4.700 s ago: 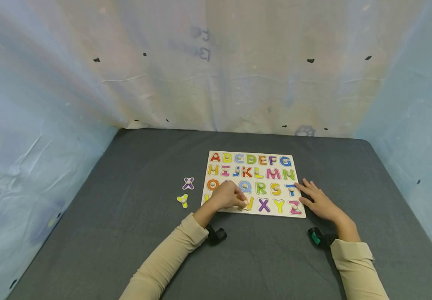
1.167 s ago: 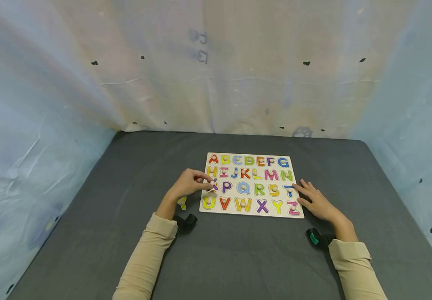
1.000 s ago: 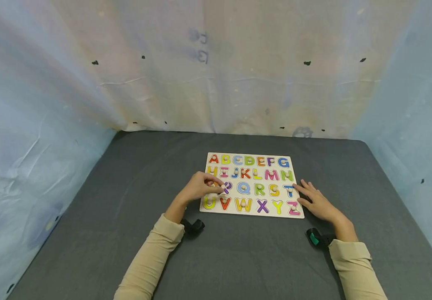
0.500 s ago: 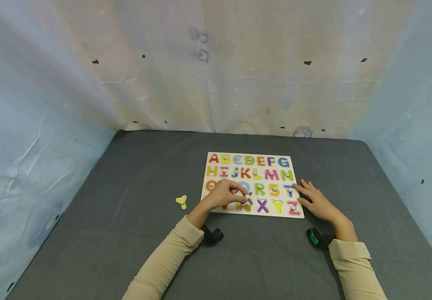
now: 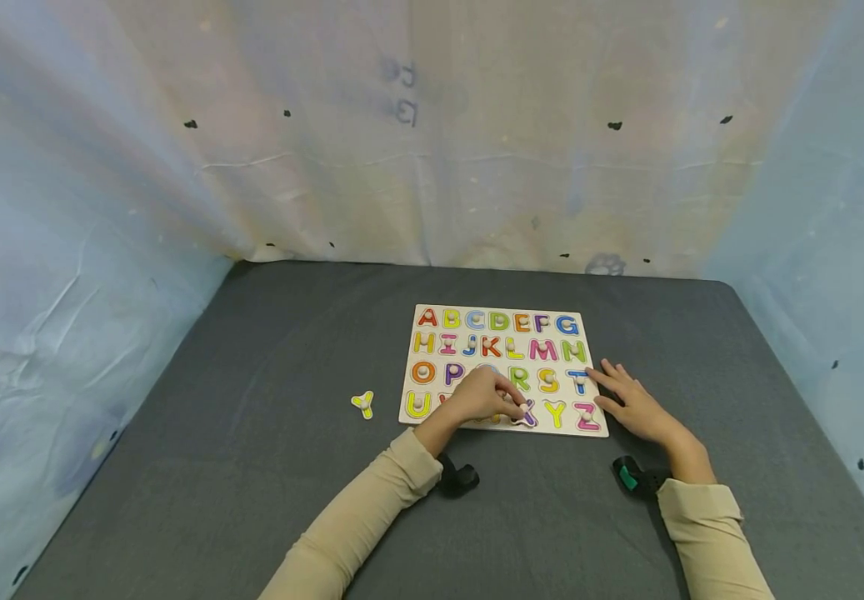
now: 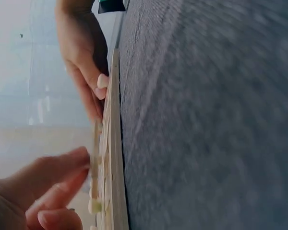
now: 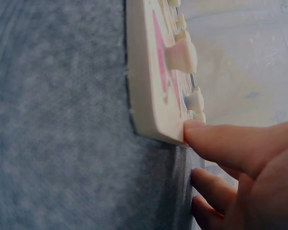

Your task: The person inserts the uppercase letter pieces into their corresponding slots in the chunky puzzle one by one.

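Note:
My left hand (image 5: 486, 395) pinches the small knob of a purple letter X piece (image 5: 529, 414) over the X slot in the bottom row of a wooden alphabet puzzle board (image 5: 407, 392). In the left wrist view, thumb and fingertips are at the thin letter piece (image 6: 94, 163), close over the board's face. My right hand (image 5: 637, 405) rests at the board's right edge with fingers extended; in the right wrist view its thumb (image 7: 221, 143) touches the board's corner near the pink Z (image 7: 161, 57). A yellow letter Y piece (image 5: 363, 404) lies on the table left of the board.
Knobbed letters fill the other rows, such as the red A (image 5: 427, 317) and blue G (image 5: 567, 324). The Y slot (image 5: 555, 412) shows its yellow printed base without a knob. A dark grey cloth (image 5: 289, 500) covers the table, and pale sheets (image 5: 506, 167) hang around it.
My left hand picked up the purple X from left of the board and carried it right across to the bottom row. Before that it was at the W. My right hand stays at the board's edge.

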`<state>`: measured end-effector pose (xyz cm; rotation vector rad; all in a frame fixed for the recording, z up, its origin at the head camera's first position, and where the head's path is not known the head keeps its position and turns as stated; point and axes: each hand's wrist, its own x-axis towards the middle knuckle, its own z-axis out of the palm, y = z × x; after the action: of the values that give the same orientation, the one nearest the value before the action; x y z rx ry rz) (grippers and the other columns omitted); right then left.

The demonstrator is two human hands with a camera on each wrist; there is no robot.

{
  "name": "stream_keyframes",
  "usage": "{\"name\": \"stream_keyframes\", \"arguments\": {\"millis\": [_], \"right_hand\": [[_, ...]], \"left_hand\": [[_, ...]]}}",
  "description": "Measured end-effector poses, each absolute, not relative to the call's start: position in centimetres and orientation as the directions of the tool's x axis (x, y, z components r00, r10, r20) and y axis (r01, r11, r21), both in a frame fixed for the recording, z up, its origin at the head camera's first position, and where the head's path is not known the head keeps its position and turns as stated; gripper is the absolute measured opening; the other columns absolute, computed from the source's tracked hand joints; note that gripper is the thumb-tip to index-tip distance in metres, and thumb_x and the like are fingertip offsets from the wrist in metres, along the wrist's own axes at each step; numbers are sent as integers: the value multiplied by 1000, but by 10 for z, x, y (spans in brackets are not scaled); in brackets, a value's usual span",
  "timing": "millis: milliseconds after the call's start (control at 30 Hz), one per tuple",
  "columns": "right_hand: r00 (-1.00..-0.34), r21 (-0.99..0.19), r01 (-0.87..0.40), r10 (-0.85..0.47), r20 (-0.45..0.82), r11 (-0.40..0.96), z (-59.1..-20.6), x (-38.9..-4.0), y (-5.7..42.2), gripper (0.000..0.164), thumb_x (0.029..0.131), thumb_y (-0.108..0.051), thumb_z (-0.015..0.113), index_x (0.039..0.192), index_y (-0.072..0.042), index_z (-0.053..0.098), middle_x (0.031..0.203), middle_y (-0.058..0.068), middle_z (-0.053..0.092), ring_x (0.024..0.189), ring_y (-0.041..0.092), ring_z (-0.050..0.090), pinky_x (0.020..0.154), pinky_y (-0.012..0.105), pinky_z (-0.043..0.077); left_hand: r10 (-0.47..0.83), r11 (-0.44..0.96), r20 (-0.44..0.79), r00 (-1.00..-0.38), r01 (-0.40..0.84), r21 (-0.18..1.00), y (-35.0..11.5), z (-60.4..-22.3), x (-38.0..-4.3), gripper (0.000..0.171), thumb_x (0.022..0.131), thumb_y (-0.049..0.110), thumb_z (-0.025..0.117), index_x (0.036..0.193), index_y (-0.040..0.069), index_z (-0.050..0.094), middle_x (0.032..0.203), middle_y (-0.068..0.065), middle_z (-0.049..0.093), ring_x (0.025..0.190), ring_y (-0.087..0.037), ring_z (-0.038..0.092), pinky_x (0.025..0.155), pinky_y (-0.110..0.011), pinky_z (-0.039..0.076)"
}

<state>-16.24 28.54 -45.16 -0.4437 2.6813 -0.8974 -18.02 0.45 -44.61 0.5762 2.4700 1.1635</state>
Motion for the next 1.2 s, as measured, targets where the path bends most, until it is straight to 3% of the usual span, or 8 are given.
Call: {"name": "stream_keyframes", "arguments": {"millis": [133,333,467,567,733,833,1200], "right_hand": [[-915,-613,-200,-369,-160,764,-453,-163,285,57,98,-24,53,145,4,35,153,39,14,141,60,7,109,74,6],[-915,-617,-194,-368,-166,762,-454,-164,285,58,99,-24,52,146,4,35,154,38,13,142,59,5,109,74,4],[-914,-621,-194,-370,-168,759,-454,-164,285,58,98,-24,53,146,3,34,154,38,12,142,59,4,109,74,3],[-913,-624,-196,-373,-166,757,-454,-163,286,58,98,-24,53,146,3,34,154,38,12,142,59,4,109,74,3],[-912,-626,-201,-377,-162,754,-455,-163,286,58,98,-24,53,146,4,34,153,39,12,141,60,4,109,74,3],[-913,-627,-196,-374,-164,754,-454,-163,287,59,98,-25,53,146,4,34,153,38,12,142,60,3,109,74,2],[-913,-621,-196,-372,-166,759,-455,-162,286,59,98,-25,53,146,4,34,153,38,12,142,59,4,109,74,3]], "left_hand": [[442,646,-176,-880,176,742,10,-444,-179,10,76,22,81,85,17,80,54,9,50,52,-5,35,47,-19,23],[389,723,-212,-896,155,673,17,-440,-177,13,75,26,81,87,21,80,77,5,67,61,-5,42,52,-19,29],[391,730,-210,-896,163,664,17,-440,-176,12,77,26,80,88,21,80,84,4,69,65,-4,44,55,-18,31],[409,703,-187,-893,177,688,12,-440,-175,14,77,26,80,89,20,80,75,5,64,62,-4,42,53,-18,29],[469,586,-136,-873,193,787,-10,-435,-176,17,79,21,79,93,12,79,54,5,38,48,-8,27,47,-20,22],[468,540,-107,-877,188,820,-26,-433,-177,19,80,19,77,96,9,78,49,7,31,45,-7,21,46,-20,21],[348,578,-60,-936,164,799,-91,-431,-181,19,81,20,77,95,8,78,55,6,40,52,-7,31,51,-19,24]]}}
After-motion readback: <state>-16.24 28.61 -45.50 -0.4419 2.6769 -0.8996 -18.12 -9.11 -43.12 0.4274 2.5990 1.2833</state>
